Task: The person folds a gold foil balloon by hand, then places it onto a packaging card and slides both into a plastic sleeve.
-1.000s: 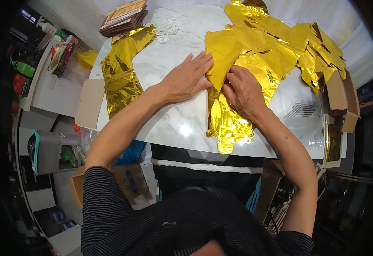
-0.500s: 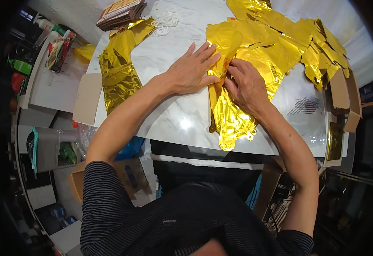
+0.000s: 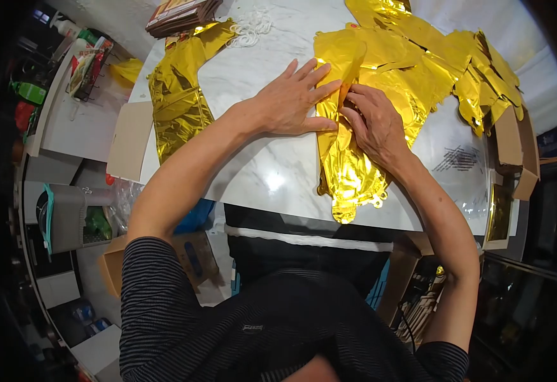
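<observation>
A flat, uninflated gold foil balloon [image 3: 352, 178] lies on the table in front of me, with small tabs along its near end. My left hand [image 3: 291, 102] rests on its left edge, fingers spread and palm down. On the right, my right hand [image 3: 375, 124] has its thumb and fingers closed on a raised fold of the same foil. More overlapping gold foil balloons [image 3: 418, 63] spread beyond my right hand, partly under the one I touch. What lies beneath my right palm is hidden.
The white marbled table [image 3: 246, 169] also carries a gold foil piece [image 3: 180, 105], white string [image 3: 250, 28] and a stack of brown packets [image 3: 180, 18]. A cardboard box [image 3: 514, 146] stands at the right edge. A shelf [image 3: 65, 127] is at the left.
The foil fold between my hands now stands up more narrowly. My right hand has shifted slightly rightward and still pinches it; my left hand stays spread on the foil. The view has moved a little.
</observation>
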Motion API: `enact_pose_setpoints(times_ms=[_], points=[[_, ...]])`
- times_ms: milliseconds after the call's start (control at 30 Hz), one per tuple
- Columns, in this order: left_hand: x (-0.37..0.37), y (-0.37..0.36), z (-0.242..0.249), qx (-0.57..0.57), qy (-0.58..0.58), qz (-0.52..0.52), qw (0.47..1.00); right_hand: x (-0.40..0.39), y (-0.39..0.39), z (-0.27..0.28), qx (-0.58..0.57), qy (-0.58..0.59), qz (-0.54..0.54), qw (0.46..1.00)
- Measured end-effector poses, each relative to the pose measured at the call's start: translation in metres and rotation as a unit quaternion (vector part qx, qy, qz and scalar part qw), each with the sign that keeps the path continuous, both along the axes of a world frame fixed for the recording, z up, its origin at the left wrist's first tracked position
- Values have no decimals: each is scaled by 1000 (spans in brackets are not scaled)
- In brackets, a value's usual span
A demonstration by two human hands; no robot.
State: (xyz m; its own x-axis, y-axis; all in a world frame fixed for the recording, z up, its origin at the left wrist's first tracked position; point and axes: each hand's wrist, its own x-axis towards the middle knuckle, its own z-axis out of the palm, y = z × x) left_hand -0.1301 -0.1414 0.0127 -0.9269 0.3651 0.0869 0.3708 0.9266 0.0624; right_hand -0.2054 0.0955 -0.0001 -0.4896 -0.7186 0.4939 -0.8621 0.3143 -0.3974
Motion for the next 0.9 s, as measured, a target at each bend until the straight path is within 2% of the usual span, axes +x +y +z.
enact_pose_setpoints(times_ms=[100, 200, 233, 300, 333, 500, 600, 733, 800, 900], points=[[1, 1, 2, 1, -8, 3, 1000, -5, 3, 3, -4, -18, 4, 1000], [0, 0, 2, 4, -14, 3, 1000, -11, 5, 30, 54, -194, 12, 980], [0, -1, 2, 5, -12, 4, 1000, -16, 5, 32, 55, -191, 13, 980], [-1, -2, 0, 5, -11, -1, 1000, -31, 6, 36, 2, -11, -4, 1000], [-1, -2, -1, 6, -9, -2, 1000, -37, 0, 44, -4, 33, -5, 999], [-2, -1, 1, 9, -15, -1, 1000, -78, -52, 37, 19, 58, 9, 998], [-4, -4, -6, 5, 9, -9, 1000, -99, -78, 11, 90, 88, 25, 992], [-2, -3, -7, 22, 18, -8, 1000, -97, -77, -7, 94, 85, 34, 991], [-2, -3, -6, -1, 14, -10, 1000, -101, -77, -19, 18, 130, 25, 991], [3, -4, -9, 1, 12, -25, 1000, -105, -77, -19, 21, 156, 42, 987]])
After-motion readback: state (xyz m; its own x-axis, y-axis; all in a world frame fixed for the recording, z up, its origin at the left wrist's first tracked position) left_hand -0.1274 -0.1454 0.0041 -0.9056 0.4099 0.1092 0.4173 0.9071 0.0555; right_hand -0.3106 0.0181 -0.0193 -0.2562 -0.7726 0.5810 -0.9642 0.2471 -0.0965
